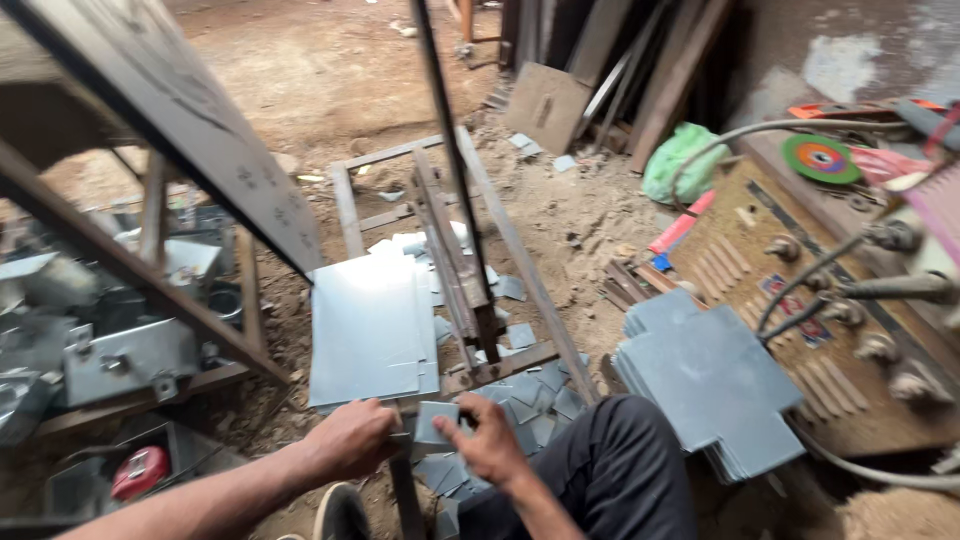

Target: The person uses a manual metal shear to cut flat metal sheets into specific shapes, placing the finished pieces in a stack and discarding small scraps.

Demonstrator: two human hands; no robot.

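Both hands pinch one small grey sheet-metal square (436, 420) near the frame's foot: left hand (352, 438) grips its left edge, right hand (490, 445) steadies the right, above scattered offcuts (530, 395) on the dirt floor (330, 70).

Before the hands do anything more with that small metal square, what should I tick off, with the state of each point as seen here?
1. Both hands on the small grey square: ok, left hand and right hand pinch it.
2. Grip firm: cannot tell, picture blurred.
3. Square seated on the rusty metal frame: cannot tell.
4. Loose offcuts underfoot: not ok, scattered.
5. Stack of cut sheets out of the way: ok.
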